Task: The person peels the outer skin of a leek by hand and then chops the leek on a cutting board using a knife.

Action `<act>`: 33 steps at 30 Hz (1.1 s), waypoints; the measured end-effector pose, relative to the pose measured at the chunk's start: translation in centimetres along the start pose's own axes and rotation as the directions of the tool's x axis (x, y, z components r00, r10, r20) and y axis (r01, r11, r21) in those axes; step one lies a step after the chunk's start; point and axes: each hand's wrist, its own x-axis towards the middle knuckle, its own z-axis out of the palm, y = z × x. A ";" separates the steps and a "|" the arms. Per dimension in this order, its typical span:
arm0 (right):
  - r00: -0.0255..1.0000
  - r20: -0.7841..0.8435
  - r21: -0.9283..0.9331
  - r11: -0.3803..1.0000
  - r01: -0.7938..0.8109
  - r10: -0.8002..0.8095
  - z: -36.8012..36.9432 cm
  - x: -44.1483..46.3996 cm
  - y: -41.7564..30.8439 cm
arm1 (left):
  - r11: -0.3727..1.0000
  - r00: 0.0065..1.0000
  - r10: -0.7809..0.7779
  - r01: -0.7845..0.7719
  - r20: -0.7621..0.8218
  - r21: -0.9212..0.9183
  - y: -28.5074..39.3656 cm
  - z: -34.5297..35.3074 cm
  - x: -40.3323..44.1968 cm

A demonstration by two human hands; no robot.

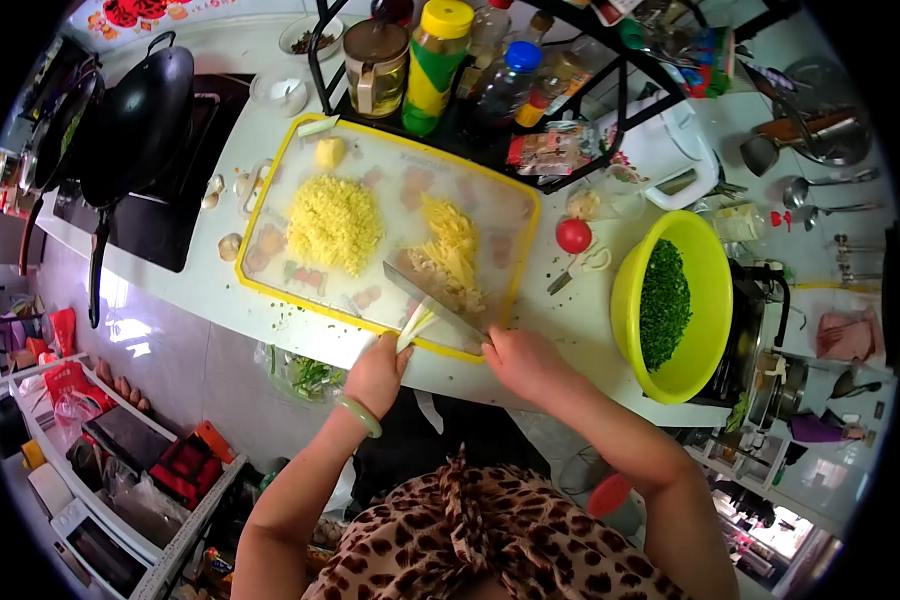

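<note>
My left hand (372, 378), a pale green bangle on its wrist, is closed round white stalks that look like scallion (417, 322), held at the front edge of the cutting board (305, 296). My right hand (532, 362) grips a kitchen knife (440, 308) by its handle; the blade slants across the board beside the stalk tips. Whether blade and stalks touch, I cannot tell. Beyond the blade lies a heap of yellow strips (452, 240) with finer pale bits at its near side. Farther left sit a mound of diced yellow pieces (335, 225) and a small yellow block (330, 152).
A lime-green bowl (708, 330) of chopped greens stands right, near a red round item (573, 236) and scissors (578, 268). Bottles (435, 70) fill a black rack behind the board. A wok (140, 125) rests on the stove at left. A bag of greens (310, 375) hangs below the counter edge.
</note>
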 end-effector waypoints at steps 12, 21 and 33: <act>0.982 -0.128 0.322 0.942 -0.088 0.136 0.1 1.3 0.0 | 0.999 0.999 -0.040 0.038 0.033 0.039 0.7 -0.5 0.0; 0.999 0.044 0.009 1.000 0.016 -0.016 0.2 0.7 -0.3 | 1.000 1.000 -0.002 0.002 -0.023 0.009 -0.4 0.5 0.3; 0.994 -0.103 0.239 0.971 -0.018 0.044 -0.1 0.7 -0.1 | 0.999 1.000 -0.009 0.009 0.015 0.048 -0.4 -0.2 0.0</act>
